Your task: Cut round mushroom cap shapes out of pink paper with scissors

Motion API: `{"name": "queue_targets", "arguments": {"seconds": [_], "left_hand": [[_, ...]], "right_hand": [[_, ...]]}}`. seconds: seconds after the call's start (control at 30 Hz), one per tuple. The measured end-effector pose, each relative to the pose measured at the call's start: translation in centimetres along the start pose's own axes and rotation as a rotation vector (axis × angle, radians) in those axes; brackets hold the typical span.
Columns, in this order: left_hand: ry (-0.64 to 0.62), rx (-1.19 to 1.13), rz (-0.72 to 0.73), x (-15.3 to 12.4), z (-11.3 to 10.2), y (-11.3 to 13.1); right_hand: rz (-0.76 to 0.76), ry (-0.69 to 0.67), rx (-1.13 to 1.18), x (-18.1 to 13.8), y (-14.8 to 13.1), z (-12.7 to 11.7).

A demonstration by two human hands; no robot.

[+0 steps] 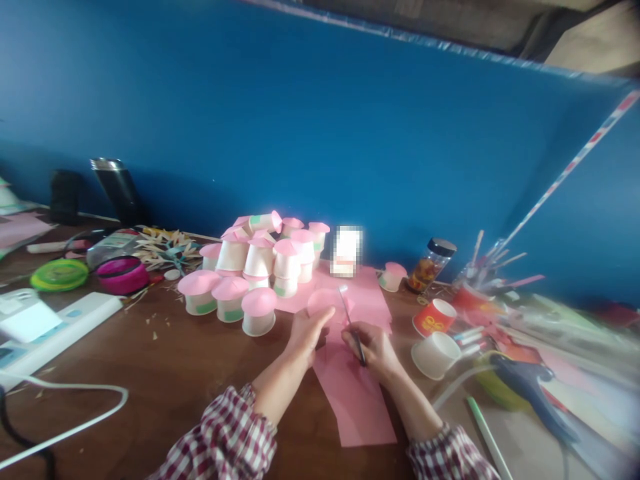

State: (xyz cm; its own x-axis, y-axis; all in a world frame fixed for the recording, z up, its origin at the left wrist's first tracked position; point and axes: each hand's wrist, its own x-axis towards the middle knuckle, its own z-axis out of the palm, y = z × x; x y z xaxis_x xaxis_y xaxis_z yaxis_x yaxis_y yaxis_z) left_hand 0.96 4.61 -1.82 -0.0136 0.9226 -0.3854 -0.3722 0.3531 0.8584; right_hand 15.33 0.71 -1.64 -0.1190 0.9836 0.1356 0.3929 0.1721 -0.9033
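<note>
My left hand (306, 331) holds up a round pink paper piece (324, 301) by its lower edge, fingers closed on it. My right hand (374, 348) grips a pair of scissors (351, 325) whose blades point up toward that pink piece. Both hands hover over a pink paper sheet (356, 400) lying on the brown table (175, 373). Just left of my hands stands a pile of white paper cups with pink caps (260, 263).
A red cup (434, 317) and a white cup on its side (436, 355) lie right of my hands, with a glue gun (535, 390), a jar (429, 265) and pens beyond. Left are a power strip (60, 330), a pink bowl (123, 275) and a dark flask (120, 190).
</note>
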Motion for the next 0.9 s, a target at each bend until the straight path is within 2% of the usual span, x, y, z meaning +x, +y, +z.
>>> {"name": "queue_targets", "arguments": {"seconds": [0.57,0.9], "left_hand": [[-0.042,0.036,0.008,0.1,0.1,-0.1],[-0.076,0.043,0.037,0.1,-0.2,-0.4]], "right_hand": [[0.050,-0.034,0.107,0.1,0.6,0.1],[-0.023,-0.004,0.026,0.2,1.0,0.0]]}}
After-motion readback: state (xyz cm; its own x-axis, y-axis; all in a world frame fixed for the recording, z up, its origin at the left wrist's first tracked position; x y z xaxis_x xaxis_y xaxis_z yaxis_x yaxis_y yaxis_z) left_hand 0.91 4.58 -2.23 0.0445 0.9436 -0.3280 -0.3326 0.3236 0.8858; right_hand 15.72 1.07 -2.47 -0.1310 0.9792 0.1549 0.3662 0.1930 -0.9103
